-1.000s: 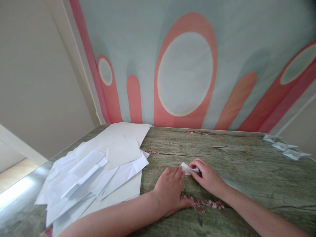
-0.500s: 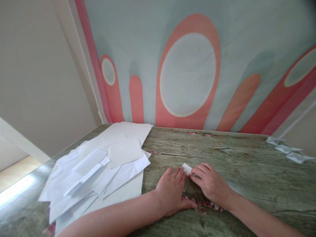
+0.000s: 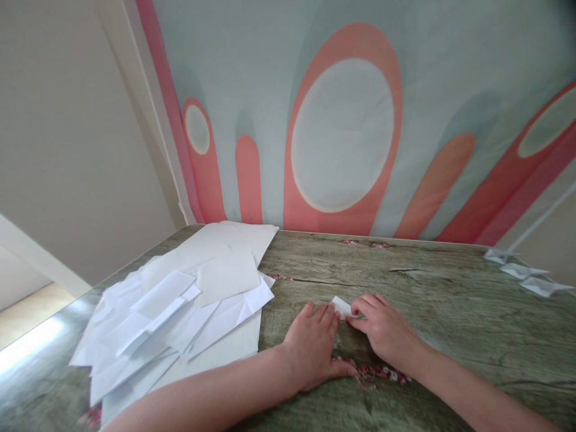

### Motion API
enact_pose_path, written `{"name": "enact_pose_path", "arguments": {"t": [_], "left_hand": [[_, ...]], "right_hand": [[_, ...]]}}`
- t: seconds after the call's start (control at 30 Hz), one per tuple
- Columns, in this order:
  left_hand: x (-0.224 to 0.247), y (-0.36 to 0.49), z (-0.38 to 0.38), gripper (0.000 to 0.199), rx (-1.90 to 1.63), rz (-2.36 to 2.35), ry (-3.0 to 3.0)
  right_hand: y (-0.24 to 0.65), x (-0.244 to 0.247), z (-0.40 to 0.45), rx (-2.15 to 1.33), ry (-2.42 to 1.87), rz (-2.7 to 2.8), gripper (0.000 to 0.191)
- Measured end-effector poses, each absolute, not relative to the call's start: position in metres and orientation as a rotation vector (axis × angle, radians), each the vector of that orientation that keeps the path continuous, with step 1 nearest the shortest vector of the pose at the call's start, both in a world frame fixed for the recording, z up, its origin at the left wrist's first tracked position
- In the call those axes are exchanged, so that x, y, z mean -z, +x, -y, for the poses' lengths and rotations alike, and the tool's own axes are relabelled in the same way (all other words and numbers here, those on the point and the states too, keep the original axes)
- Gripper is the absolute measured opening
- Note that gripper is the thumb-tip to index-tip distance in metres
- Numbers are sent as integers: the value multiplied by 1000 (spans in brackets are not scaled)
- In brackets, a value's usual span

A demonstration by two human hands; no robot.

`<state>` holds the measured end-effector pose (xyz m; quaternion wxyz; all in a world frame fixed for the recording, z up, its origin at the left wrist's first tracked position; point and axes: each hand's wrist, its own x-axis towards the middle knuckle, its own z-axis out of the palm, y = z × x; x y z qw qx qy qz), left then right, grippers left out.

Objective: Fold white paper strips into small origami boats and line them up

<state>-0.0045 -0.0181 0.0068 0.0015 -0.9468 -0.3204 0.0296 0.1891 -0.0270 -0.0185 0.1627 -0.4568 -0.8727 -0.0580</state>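
A small piece of folded white paper (image 3: 342,306) lies on the wood-patterned table between my two hands. My left hand (image 3: 311,348) rests flat, its fingertips on the paper's left edge and its thumb stretched out to the right along the tabletop. From the other side, my right hand (image 3: 382,329) pinches the paper's right end between thumb and curled fingers. Both hands cover part of the paper, so its full shape is hidden.
A loose heap of white paper sheets (image 3: 229,279), some creased, spreads over the left of the table (image 3: 432,288). Several small folded paper pieces (image 3: 545,287) stand in a row at the far right edge. A wall with a coral pattern (image 3: 342,222) rises behind the table.
My right hand has shifted very slightly to the right and up along the paper's end, showing a bit more of it. My left hand stays in place.
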Motion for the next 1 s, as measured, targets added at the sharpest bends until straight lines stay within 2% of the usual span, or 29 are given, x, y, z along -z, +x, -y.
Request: {"name": "enact_pose_path", "arguments": {"t": [0.33,0.6,0.9,1.0], "left_hand": [[-5,-5,19,93,-43,1015,-2951],[-7,-5,18,90,-56,1004,-2960],[-7,-6,19,91,-49,987,-2956],[-8,-6,18,91,-44,988,-2953]], "right_hand": [[203,-1,29,249,-1488,2665,20],[215,-1,31,327,-1483,2673,15],[224,-1,24,336,-1500,2597,26],[210,0,27,318,-1373,2583,30]]}}
